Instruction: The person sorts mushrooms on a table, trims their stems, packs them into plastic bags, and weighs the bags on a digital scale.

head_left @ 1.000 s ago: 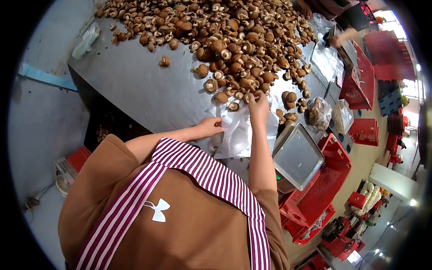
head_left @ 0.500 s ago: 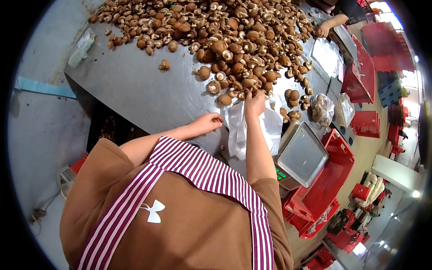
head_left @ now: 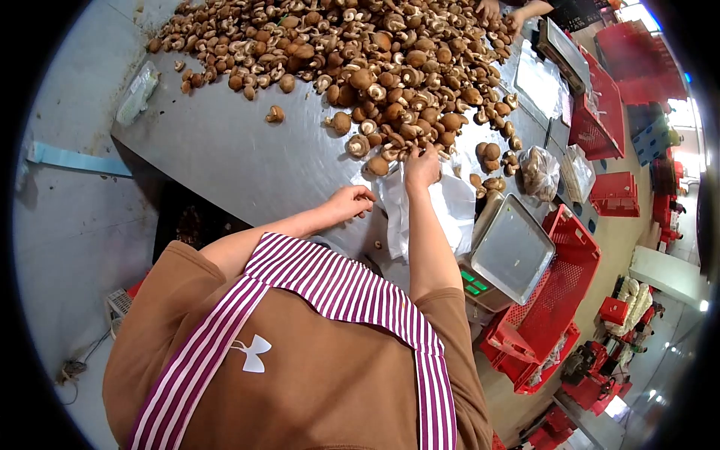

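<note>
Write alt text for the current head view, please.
A person has their right grip at the near edge of a mushroom pile on a metal table, by a white plastic bag; their left grip is beside the bag. A lit scale stands to the right.

Left arm (head_left: 294, 223) bent, forearm slanting inward beyond the striped apron (head_left: 330, 275); left hand (head_left: 349, 204) loosely curled, fingers slightly apart. Right arm (head_left: 431, 240) nearly straight, right hand (head_left: 422, 168) farther from the apron, fingers bent, tips partly hidden.
</note>
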### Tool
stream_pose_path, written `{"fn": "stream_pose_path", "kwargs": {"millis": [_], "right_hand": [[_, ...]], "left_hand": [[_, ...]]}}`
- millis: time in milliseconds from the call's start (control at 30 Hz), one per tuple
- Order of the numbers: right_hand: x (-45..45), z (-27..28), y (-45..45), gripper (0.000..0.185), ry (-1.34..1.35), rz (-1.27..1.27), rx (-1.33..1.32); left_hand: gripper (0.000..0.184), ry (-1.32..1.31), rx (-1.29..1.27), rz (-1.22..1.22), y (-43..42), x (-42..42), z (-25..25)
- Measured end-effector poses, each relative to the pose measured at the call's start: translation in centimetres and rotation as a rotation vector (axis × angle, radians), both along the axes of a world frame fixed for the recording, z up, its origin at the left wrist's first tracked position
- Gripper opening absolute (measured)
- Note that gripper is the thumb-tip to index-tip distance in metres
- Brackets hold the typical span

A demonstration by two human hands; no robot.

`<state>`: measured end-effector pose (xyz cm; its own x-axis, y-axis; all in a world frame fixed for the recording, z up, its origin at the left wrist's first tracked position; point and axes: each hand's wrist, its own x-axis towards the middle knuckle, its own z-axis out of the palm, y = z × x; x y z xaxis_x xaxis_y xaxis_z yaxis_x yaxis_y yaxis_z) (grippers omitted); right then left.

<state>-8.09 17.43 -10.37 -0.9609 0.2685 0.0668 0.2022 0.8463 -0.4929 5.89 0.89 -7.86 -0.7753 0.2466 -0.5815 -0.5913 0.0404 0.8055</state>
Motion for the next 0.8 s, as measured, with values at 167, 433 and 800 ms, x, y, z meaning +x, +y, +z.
{"fn": "stream_pose_path", "kwargs": {"millis": [167,433,800], "right_hand": [[0.2,0.1,1.1,0.033,0.006,0.152,-0.029],[-0.2,0.4,1.2,0.026,0.029,0.226,-0.081],[6.9,6.9,0.5,0.023,-0.194,0.154,-1.355]], "left_hand": [[0.024,0.011,-0.010,-0.038,-0.5,0.9,-1.3],[0.027,-0.022,-0.036,-0.078,-1.0,0.4,0.3],[0.046,0.146,0.271,0.225,-1.1,-3.6,7.2]]}}
